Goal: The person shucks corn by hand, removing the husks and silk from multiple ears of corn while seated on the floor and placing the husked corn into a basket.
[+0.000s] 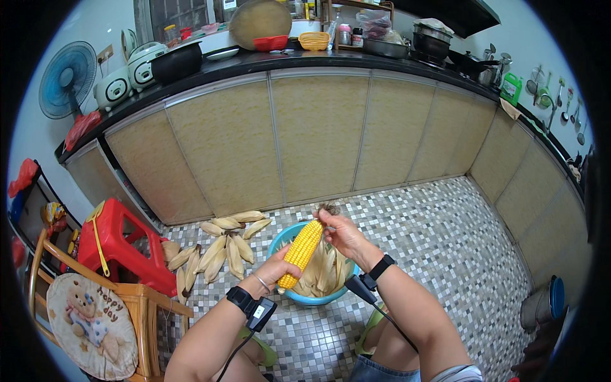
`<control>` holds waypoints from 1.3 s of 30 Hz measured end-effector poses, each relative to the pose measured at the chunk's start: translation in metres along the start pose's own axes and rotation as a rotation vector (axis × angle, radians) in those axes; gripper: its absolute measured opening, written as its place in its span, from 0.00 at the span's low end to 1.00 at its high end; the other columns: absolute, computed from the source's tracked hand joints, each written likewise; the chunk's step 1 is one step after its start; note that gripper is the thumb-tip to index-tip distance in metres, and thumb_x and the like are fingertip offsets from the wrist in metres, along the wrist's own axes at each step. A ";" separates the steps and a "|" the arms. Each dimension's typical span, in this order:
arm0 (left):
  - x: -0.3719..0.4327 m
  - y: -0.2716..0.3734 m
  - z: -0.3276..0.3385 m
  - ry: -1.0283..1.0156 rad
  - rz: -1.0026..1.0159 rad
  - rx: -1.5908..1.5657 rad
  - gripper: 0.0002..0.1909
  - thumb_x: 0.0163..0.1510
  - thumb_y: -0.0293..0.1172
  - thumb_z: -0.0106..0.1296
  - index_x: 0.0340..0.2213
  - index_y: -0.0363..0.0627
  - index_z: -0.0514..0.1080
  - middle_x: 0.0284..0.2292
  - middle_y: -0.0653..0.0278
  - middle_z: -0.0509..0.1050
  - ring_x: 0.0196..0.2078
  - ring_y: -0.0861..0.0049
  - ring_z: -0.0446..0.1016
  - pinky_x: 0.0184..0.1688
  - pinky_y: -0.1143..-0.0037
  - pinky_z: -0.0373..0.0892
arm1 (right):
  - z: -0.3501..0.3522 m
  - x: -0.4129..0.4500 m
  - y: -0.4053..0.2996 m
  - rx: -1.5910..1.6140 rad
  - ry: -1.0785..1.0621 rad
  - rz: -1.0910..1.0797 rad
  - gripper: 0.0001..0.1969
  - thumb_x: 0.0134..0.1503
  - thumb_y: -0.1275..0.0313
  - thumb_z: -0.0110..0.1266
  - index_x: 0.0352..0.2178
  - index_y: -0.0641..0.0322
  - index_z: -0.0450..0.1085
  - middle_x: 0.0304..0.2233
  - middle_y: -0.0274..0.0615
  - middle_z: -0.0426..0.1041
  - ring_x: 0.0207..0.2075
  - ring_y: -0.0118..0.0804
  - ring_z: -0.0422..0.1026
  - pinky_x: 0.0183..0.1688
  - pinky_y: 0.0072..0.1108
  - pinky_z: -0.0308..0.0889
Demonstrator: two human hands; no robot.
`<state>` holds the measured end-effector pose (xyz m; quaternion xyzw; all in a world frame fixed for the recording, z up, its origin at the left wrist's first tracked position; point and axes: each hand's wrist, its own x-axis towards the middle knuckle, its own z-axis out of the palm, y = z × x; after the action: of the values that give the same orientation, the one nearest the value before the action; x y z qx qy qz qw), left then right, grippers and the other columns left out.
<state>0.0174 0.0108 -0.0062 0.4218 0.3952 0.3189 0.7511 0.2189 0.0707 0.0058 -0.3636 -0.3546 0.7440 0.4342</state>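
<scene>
A bare yellow ear of corn [304, 249] is held aslant over a light blue plastic basin [312, 301]. My left hand [277, 271] grips its lower end, with the thumb across the kernels. At the upper tip, the fingers of my right hand [342, 234] pinch a tuft of dark corn silk [329, 208]. Pale dry corn husks [324, 274] fill the basin below the ear. On the tiled floor left of the basin lie several ears of corn in their husks [215, 258], some in a fanned cluster.
A red plastic stool [112, 238] with a yellow fly swatter [99, 238] stands at the left, near a wooden chair [143, 305] bearing a round cushion [93, 327]. Cabinets [320, 138] run along the far side under a black countertop [305, 59]. A metal bucket [537, 305] stands at the right.
</scene>
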 end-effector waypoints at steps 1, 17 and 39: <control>0.000 0.000 -0.001 0.008 0.000 0.064 0.38 0.32 0.14 0.51 0.49 0.44 0.57 0.38 0.65 0.67 0.38 0.77 0.68 0.40 0.79 0.66 | -0.002 0.001 0.002 0.001 0.002 -0.002 0.12 0.52 0.61 0.53 0.31 0.58 0.68 0.26 0.25 0.67 0.21 0.16 0.58 0.21 0.08 0.53; 0.010 -0.017 0.014 0.045 0.085 0.126 0.30 0.43 0.30 0.60 0.47 0.44 0.60 0.36 0.70 0.67 0.36 0.84 0.68 0.38 0.81 0.65 | -0.009 0.004 0.018 0.473 0.075 0.041 0.07 0.53 0.74 0.50 0.30 0.69 0.68 0.24 0.34 0.69 0.21 0.20 0.68 0.24 0.07 0.69; 0.007 0.004 -0.028 0.174 0.228 -0.531 0.20 0.48 0.32 0.48 0.42 0.37 0.61 0.34 0.57 0.68 0.35 0.68 0.70 0.40 0.70 0.69 | -0.048 0.023 0.050 -0.163 0.452 -0.048 0.06 0.53 0.75 0.50 0.26 0.71 0.67 0.20 0.39 0.69 0.17 0.25 0.67 0.20 0.14 0.68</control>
<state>-0.0043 0.0294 -0.0140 0.2234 0.3110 0.5281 0.7579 0.2322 0.0830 -0.0648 -0.5463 -0.3160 0.6019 0.4893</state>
